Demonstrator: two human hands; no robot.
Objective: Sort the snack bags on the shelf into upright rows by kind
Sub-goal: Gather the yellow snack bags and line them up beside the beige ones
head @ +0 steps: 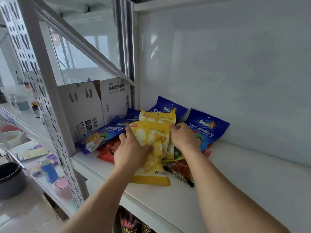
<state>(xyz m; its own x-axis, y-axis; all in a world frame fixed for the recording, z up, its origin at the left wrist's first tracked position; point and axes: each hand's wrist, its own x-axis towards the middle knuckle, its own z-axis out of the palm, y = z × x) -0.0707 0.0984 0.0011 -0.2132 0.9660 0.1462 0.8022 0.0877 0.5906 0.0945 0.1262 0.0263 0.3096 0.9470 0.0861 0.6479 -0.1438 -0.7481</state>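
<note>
A heap of snack bags lies on the white shelf (pixel 235 174). On top is a yellow bag (pixel 151 165), with a second yellow bag (pixel 158 117) behind it. My left hand (pixel 133 148) grips the front yellow bag's left side, thumb across its face. My right hand (pixel 183 135) holds its right upper edge. Blue bags lie at the left (pixel 101 135), the back (pixel 168 106) and the right (pixel 208 128), the back ones leaning on the wall. Red bags (pixel 107 151) and a dark brown bag (pixel 181 174) lie underneath.
A white cardboard box (pixel 94 108) stands at the shelf's left end behind the upright post (pixel 55 105). More dark bags (pixel 129 222) sit on the shelf below. A table at the left holds a blue cup (pixel 49 170), a pink box (pixel 62 186) and a dark pot (pixel 10 179).
</note>
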